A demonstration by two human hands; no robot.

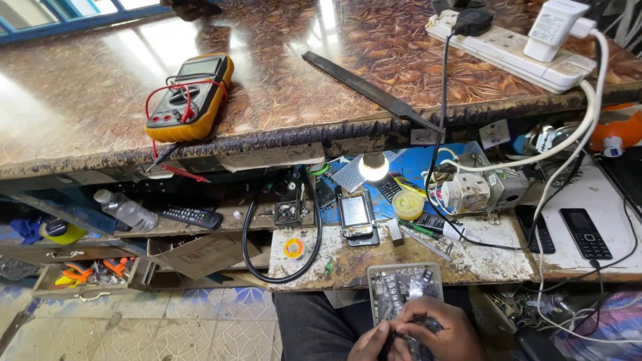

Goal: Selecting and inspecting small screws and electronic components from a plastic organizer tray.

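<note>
Both hands work low over the lap: the left hand (pixel 372 344) curls shut around a small dark part, and the right hand (pixel 447 329) pinches it from above, steadying it over the clear compartment box (pixel 401 286) of spares. Just beyond, an opened phone (pixel 356 215) lies under the lit bulb (pixel 373 167).

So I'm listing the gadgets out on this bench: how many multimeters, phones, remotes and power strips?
Multimeter: 1
Phones: 3, one opened, two dark ones
Remote control: 1
Power strip: 1
Total: 6
</note>
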